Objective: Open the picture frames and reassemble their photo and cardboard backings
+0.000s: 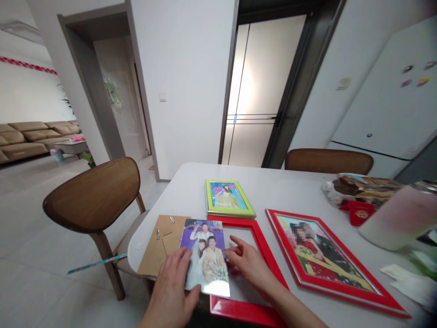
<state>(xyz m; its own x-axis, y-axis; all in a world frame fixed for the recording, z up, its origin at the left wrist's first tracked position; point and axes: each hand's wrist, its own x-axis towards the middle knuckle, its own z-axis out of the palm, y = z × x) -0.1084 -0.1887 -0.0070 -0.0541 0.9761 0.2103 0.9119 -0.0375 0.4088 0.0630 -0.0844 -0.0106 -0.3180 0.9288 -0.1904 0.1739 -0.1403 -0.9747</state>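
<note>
Head view: the photo (206,257), a glossy print of three figures, lies between the two hands and serves as landmark. At its left edge is the left hand (172,282), its grip partly open, the thumb by the lower corner and parted from the fingers; whether it has hold of the photo cannot be told. At its right edge is the right hand (249,262), forefinger extended and the other fingers bent; whether this grip has hold of the photo cannot be told either. To the photo's left, partly covered by it, is the brown board (155,255) with metal clips. To its right, partly overlapped by it, is the red frame (239,307), white within. Beyond the photo on the white table (186,196) is the green frame (232,213); well to the photo's right are the portrait frame (285,246), also red-edged, and, farther off, the flask (396,218).
</note>
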